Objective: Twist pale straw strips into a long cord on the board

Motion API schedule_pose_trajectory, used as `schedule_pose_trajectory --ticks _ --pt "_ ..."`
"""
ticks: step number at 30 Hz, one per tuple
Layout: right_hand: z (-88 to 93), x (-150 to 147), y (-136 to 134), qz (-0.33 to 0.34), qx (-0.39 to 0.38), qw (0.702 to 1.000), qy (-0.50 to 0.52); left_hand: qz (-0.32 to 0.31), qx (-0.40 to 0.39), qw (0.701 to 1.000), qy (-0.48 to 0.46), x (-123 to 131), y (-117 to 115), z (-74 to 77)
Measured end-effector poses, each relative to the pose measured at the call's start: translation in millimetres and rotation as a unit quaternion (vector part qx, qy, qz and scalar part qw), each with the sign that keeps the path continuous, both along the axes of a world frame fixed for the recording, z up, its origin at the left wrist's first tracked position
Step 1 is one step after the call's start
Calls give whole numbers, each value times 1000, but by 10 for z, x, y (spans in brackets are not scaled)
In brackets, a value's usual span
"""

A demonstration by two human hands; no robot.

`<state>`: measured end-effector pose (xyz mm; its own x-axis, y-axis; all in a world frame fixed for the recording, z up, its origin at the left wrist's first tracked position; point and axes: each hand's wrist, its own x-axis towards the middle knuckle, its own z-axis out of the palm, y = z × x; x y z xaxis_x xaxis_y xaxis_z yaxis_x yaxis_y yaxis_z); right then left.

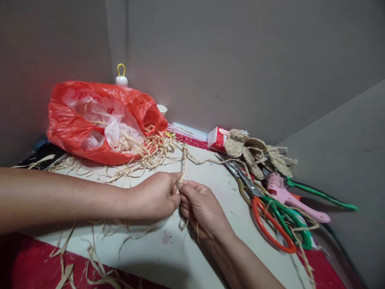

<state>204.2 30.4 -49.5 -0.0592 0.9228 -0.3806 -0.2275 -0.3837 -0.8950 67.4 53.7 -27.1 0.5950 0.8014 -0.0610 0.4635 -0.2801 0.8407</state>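
Observation:
A thin braided cord of pale straw (184, 158) runs down the middle of the white board (204, 204). My left hand (159, 194) is closed around the lower part of the cord, fingers curled in. Right beside it, my right hand (195, 200) pinches the cord between thumb and forefinger. The fingertips of both hands meet, partly hiding the strands between them. Below my right hand, a few loose strand ends hang out. From the top of the braid, a long cord stretches right toward the scissors.
A red plastic bag (67, 124) spills straw strips (156, 148) at back left. Orange-handled scissors (258, 196), a pink tool (288, 198), coiled straw pieces (234, 146) and a red-white box (217, 138) lie right. Loose strips cross the red cloth (33, 261) in front.

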Motion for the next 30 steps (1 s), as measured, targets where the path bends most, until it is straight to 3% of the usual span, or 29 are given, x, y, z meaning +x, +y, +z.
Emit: schedule_pose_trajectory --ticks 3,6,8,11,13,18,23,27,30 --pt "18 28 18 15 -10 999 41 28 -22 999 4 -102 58 119" --pt "27 61 40 38 -18 997 71 76 66 995 -15 -180 181 196" --pt "30 84 53 57 -21 995 79 63 69 995 -32 -181 269 167" --pt "35 120 69 87 -23 992 85 -6 -104 994 -39 -111 354 42" --pt "40 144 80 106 -29 990 86 -35 -173 983 -51 -58 370 -31" --pt "38 162 98 111 -49 989 86 -39 -73 994 -73 -39 331 -51" --pt "12 126 86 85 -46 994 58 -27 -74 994 -77 -84 308 -61" --pt "-11 112 72 88 -24 996 22 -22 -178 978 -106 -96 327 -125" --pt "-17 109 71 83 -18 996 -8 -22 -310 940 -137 -102 340 -149"
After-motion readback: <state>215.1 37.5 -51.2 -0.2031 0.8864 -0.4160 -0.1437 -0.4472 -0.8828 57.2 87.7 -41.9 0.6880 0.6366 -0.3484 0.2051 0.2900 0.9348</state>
